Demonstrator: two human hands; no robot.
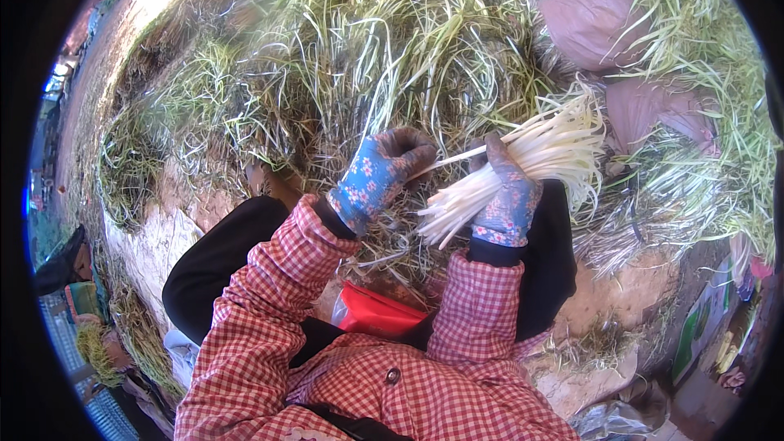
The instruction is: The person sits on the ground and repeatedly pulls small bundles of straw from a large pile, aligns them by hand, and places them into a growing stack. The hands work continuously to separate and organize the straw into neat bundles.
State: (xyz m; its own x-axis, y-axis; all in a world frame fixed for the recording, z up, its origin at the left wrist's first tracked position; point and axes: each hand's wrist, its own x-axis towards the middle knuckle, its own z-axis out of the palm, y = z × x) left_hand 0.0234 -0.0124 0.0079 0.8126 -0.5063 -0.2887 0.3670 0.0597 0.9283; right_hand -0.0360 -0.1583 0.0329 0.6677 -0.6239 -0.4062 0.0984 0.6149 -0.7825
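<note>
Both my hands wear blue flowered gloves with dark, soiled fingers. My right hand (511,204) is closed round a bundle of pale, chive-like stalks (543,147). The bundle lies slanting, its cut-looking white ends at the lower left and its thin, curling tops at the upper right. To the left of it my left hand (376,173) is closed in a pinch on one end of a single pale stalk (457,157). That stalk stretches across to the bundle and the right hand's fingers. My left fingertips are partly hidden by the hand itself.
A wide heap of loose green stalks and leaves (408,41) spreads in front of my hands. Brownish-pink cloth or sacks (596,20) lie among more greens (702,188) at the right. A red pouch (380,310) sits between my black-trousered legs (220,265).
</note>
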